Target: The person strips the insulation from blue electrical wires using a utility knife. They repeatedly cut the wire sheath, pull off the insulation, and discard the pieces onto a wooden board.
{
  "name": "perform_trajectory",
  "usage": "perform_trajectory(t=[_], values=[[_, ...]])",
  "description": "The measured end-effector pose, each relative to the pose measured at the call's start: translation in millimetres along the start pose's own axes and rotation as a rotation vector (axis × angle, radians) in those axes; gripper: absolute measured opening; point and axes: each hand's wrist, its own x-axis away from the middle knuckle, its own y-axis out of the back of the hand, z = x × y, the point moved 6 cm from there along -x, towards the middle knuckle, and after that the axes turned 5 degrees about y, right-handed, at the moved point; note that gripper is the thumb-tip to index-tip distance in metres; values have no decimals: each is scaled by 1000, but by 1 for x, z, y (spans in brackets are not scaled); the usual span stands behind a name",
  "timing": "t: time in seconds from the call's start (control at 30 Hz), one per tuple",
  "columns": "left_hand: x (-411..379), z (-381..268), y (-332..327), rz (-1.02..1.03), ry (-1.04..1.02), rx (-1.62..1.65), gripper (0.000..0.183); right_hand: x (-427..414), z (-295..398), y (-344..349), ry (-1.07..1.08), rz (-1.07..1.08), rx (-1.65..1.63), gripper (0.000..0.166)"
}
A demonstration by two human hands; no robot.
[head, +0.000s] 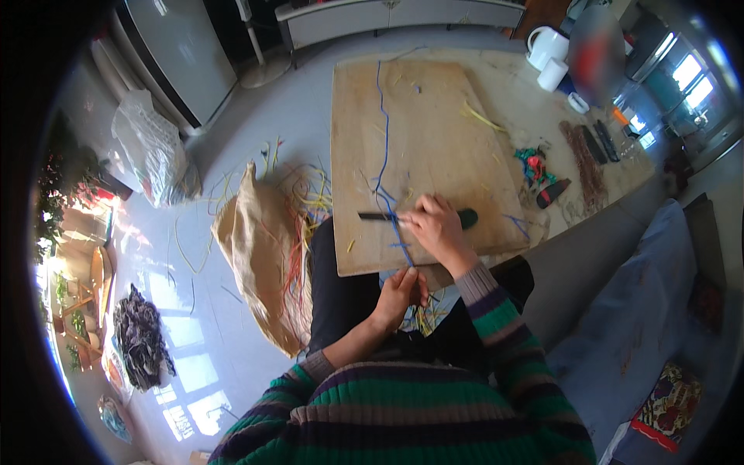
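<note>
A thin blue insulated wire (383, 136) runs down a wooden board (442, 157) that extends over my lap. My left hand (401, 296) pinches its near end at the board's front edge. My right hand (436, 226) is closed on a knife lying crosswise; the dark blade (373, 216) shows to the left of my fingers, and a dark green handle end (468, 218) to the right. Blade and wire cross beside my right fingertips; those fingers hide part of the knife. Short blue scraps (399, 245) lie close by, and a yellow strip (483, 118) rests farther up the board.
Left of the board stands a tan sack (250, 238) beside tangled coloured wires (308, 192). On the marbled table (505, 70) are a white kettle (547, 47), colourful scraps (532, 163) and several dark tools (605, 141). A filled plastic bag (154, 151) sits on the floor.
</note>
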Motion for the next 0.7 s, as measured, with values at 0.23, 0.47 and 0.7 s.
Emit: perform_trajectory(t=[0.23,0.47,0.7], values=[[9,-1,-8,40,18,36,23,49,-18,60,-187,-56,8,14],[35,42,-35,219,235,17,21,50,-11,84,-170,-85,96,17],[31,27,-27,263,223,-264,18,37,-51,71,-337,-147,243,14]])
